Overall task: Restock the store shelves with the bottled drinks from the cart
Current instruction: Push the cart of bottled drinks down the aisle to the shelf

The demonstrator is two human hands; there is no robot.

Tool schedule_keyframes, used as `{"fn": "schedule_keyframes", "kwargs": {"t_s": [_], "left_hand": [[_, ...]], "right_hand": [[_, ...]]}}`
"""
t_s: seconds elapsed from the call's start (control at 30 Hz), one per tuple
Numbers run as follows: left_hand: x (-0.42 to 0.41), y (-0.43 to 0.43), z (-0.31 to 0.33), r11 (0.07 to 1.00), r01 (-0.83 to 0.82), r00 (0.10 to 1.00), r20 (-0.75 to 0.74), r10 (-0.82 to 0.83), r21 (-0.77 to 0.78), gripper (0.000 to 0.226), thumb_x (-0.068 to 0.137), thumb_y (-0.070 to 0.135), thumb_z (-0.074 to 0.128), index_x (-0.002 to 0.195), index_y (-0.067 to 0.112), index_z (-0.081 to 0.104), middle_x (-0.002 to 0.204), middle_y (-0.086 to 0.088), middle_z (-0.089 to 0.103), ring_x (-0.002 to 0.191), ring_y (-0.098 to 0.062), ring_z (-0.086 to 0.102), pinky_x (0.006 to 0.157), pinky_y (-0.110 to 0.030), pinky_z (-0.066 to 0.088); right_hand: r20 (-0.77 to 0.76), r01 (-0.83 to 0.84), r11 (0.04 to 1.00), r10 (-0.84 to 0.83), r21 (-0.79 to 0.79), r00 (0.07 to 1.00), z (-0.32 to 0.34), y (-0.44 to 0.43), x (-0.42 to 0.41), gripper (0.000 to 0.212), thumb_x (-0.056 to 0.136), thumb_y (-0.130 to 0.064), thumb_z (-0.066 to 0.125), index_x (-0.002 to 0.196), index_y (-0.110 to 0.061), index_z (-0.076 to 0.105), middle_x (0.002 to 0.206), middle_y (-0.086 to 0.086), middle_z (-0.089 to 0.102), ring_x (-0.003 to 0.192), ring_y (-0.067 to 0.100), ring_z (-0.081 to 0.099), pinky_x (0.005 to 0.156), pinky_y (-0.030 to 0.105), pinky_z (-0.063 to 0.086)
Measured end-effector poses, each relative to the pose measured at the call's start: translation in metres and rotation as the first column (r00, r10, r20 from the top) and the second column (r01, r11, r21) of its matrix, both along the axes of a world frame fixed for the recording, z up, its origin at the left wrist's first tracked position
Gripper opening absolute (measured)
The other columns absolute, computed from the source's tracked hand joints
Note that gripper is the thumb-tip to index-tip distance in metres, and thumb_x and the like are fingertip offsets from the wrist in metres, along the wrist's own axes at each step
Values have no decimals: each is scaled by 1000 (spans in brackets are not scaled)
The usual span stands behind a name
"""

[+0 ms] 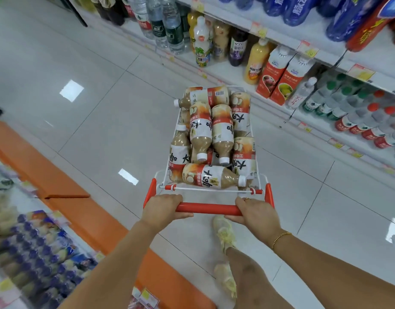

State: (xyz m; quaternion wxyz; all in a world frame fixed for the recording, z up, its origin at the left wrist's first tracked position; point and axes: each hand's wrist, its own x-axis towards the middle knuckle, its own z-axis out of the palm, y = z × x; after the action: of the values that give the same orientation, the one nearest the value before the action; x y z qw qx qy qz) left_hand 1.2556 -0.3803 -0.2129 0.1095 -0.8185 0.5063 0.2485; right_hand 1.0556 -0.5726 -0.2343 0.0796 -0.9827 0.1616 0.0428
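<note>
A small white wire cart (264,178) with a red handle bar (208,209) stands in the aisle in front of me. Several beige bottled drinks (222,132) with white caps and red-and-white labels lie piled on their sides in its basket. My left hand (162,208) grips the left end of the handle. My right hand (254,211) grips the right end; it wears a ring, and a gold bracelet sits on that wrist.
Store shelves (236,70) run along the right, stocked with juice bottles, red cartons (281,79) and water bottles (359,112). An orange-based display (65,181) with packaged goods lines the left. Glossy white floor tiles (103,90) stretch ahead. My feet (224,233) are below the handle.
</note>
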Motion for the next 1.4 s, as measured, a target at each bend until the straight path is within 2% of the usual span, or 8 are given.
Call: {"fn": "schedule_keyframes", "kwargs": {"t_s": [0.43, 0.53, 0.63, 0.83, 1.0, 1.13, 1.33, 1.4], "left_hand": [[167, -8, 17, 958, 253, 966, -93, -242, 135, 54, 78, 72, 43, 95, 22, 54, 91, 6, 64, 83, -11, 58, 80, -24, 46], [178, -23, 18, 949, 294, 954, -99, -284, 111, 55, 79, 71, 45, 96, 19, 55, 91, 3, 65, 84, -15, 60, 81, -30, 49], [196, -42, 16, 935, 343, 937, -100, -335, 87, 58, 77, 73, 46, 95, 19, 56, 90, 2, 65, 84, -17, 61, 80, -31, 49], [220, -99, 17, 891, 437, 899, -92, -428, 124, 56, 76, 71, 49, 91, 17, 55, 88, -1, 66, 75, -16, 56, 68, -28, 43], [219, -150, 17, 866, 493, 869, -99, -485, 86, 55, 77, 69, 50, 89, 16, 53, 90, -3, 66, 78, -19, 58, 68, -29, 42], [203, -190, 15, 852, 523, 851, -71, -520, 36, 52, 79, 68, 48, 87, 17, 50, 90, -4, 66, 82, -21, 62, 66, -29, 40], [175, -237, 6, 866, 495, 863, -76, -499, -68, 58, 79, 71, 45, 92, 15, 55, 90, -3, 66, 83, -20, 62, 69, -30, 44], [166, -248, 4, 864, 494, 863, -62, -501, -96, 59, 78, 71, 44, 92, 15, 54, 90, -3, 65, 84, -20, 62, 70, -31, 45]], "right_hand": [[-271, 417, 872, -349, 256, 897, 7, 78, 123, 69, 74, -80, 11, 71, -24, 53, 52, -3, 59, 45, 10, 58, 40, 24, 42], [-222, 440, 860, -391, 258, 894, 12, 71, 128, 75, 71, -82, 9, 81, -24, 56, 65, -4, 65, 59, 13, 65, 50, 26, 46], [-319, 482, 845, -402, 231, 858, 18, 66, 144, 66, 76, -79, 15, 69, -26, 54, 51, -6, 60, 44, 7, 58, 38, 20, 39], [-187, 556, 799, -524, 230, 831, 17, 46, 153, 104, 54, -86, -22, 86, -21, 52, 74, -3, 65, 69, 15, 65, 54, 24, 37], [-224, 595, 778, -555, 201, 801, 21, 4, 152, 86, 58, -82, -5, 92, -23, 49, 82, -5, 67, 76, 13, 65, 61, 25, 44], [-268, 590, 796, -545, 133, 795, 26, -41, 138, 63, 77, -77, 23, 101, -25, 51, 91, -6, 68, 82, 11, 65, 70, 25, 49], [-296, 593, 800, -546, 94, 783, 23, -101, 109, 77, 70, -81, 15, 111, -26, 51, 98, -5, 68, 88, 12, 65, 77, 27, 51], [-301, 588, 806, -544, 71, 783, 24, -116, 101, 72, 75, -78, 23, 115, -26, 52, 102, -6, 68, 91, 11, 64, 81, 28, 50]]}}
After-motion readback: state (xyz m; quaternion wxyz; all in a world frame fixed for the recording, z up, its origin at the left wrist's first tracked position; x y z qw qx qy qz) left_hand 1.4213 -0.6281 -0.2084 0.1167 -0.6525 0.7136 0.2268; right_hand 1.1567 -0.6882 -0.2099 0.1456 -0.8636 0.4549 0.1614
